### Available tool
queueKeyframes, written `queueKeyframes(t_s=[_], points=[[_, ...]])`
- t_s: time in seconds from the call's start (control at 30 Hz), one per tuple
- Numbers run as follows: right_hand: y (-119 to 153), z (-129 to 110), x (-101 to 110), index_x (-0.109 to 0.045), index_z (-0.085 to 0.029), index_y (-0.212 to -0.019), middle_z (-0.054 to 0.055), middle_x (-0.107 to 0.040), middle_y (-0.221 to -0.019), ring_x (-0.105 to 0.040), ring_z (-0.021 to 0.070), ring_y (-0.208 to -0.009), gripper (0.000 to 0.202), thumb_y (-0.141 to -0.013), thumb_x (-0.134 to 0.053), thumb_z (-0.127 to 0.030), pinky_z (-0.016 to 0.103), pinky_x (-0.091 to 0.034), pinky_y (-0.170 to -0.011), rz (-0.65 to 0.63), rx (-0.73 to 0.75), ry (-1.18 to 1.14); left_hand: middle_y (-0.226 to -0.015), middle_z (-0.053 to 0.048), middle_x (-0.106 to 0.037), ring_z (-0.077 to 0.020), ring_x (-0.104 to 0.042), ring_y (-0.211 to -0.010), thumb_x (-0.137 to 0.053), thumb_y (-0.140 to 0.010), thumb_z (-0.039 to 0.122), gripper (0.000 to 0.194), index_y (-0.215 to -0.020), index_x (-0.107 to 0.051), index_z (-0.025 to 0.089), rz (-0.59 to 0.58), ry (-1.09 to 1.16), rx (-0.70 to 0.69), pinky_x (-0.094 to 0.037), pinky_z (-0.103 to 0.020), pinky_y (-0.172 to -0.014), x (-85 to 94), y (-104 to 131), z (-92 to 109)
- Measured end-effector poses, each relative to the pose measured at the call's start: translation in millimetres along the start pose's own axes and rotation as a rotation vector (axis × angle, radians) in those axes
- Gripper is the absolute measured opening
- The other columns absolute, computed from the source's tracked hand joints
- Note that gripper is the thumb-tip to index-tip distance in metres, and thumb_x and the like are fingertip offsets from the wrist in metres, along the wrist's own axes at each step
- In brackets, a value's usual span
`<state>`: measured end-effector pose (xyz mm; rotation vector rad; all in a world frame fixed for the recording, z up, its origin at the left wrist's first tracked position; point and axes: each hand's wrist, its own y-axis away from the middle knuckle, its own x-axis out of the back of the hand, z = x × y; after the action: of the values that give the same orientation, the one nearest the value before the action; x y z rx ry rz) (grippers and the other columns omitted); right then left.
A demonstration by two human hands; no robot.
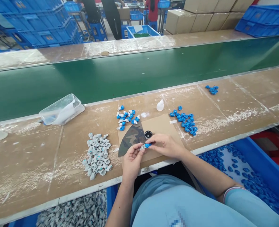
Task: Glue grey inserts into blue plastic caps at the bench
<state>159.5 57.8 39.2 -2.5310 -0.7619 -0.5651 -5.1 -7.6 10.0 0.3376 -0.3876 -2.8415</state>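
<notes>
Grey piece (142,147) and blue piece (147,145) meet end to end in our fingertips, low over the near side of the bench (70,143), just in front of a small round black pot (148,134). Our left hand (132,162) pinches the grey piece between thumb and fingers; our right hand (167,146) pinches the blue piece, its fingers nearly closed. To handle them well, we judge, we want a light pinch near the meeting ends, both pieces in one line, and any push straight along that line, without twisting. Fingertips set back from the join would let us see whether the ends sit square. Working this low means a slip falls only a little way.

The grey piece is pale, small and partly covered by our fingers; the blue piece is bright and rounded. We cannot tell whether they are fully seated. To our left lies a heap of grey pieces (98,156), to our right a scatter of blue pieces (185,119), and between them, farther off, some two-coloured pieces (127,116).
</notes>
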Motion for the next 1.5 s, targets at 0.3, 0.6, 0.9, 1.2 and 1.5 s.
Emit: queueKeyframes(t_s=[0.3,0.6,0.9,1.2,1.5], points=[[2.9,7.7,-2.4,-0.073,-0.023,-0.095,0.006,-0.074,-0.089,-0.069,0.0166,-0.083,0.016,-0.086,-0.061,-0.03,0.03,-0.056,-0.078,-0.066,0.052,-0.083,-0.085,-0.005,-0.07,-0.0176,-0.067,-0.084,-0.075,-0.065,0.026,0.033,-0.096,-0.065,0.02,-0.149,-0.18,-0.088,-0.055,-0.032,-0.08,8.8,3.2,12.5],[12.9,16.1,-13.2,-0.074,-0.022,-0.097,0.006,-0.073,-0.083,-0.068,0.0157,-0.076,0.024,-0.086,-0.062,-0.038,0.028,-0.056,-0.071,0.053,-0.014,-0.149,-0.079,-0.004,-0.068,-0.016,-0.067,-0.08,-0.076,-0.064,0.03,0.029,-0.087,-0.062,0.019,-0.07,-0.122,-0.122,-0.054,-0.028,-0.077,-1.6,2.9,8.4],[5.8,33.4,34.7,-0.072,-0.025,-0.1,0.005,-0.074,-0.096,-0.066,0.0202,-0.089,0.019,-0.087,-0.059,-0.028,0.036,-0.051,-0.083,0.217,-0.036,0.31,-0.08,-0.005,-0.069,-0.0161,-0.067,-0.076,-0.078,-0.06,0.038,0.036,-0.085,-0.062,0.017,0.08,-0.213,-0.178,-0.056,-0.03,-0.073,12.5,-36.7,25.2],[-16.1,76.5,82.5,-0.072,-0.02,-0.089,0.01,-0.073,-0.091,-0.059,0.0266,-0.084,0.022,-0.081,-0.055,-0.01,0.04,-0.043,-0.076,0.223,-0.349,0.902,-0.094,-0.009,-0.068,-0.017,-0.067,-0.085,-0.07,-0.064,0.027,0.034,-0.094,-0.059,0.015,0.251,-0.272,-0.268,-0.054,-0.035,-0.083,28.6,-88.7,39.8],[-10.2,79.3,77.1,-0.071,-0.022,-0.091,0.009,-0.07,-0.085,-0.062,0.0245,-0.077,0.022,-0.082,-0.052,-0.023,0.041,-0.048,-0.076,0.385,-0.212,0.615,-0.078,-0.005,-0.067,-0.016,-0.06,-0.067,-0.061,-0.071,0.037,0.025,-0.086,-0.066,0.017,0.508,-0.664,-0.357,-0.05,-0.03,-0.066,106.2,-10.3,45.3]])
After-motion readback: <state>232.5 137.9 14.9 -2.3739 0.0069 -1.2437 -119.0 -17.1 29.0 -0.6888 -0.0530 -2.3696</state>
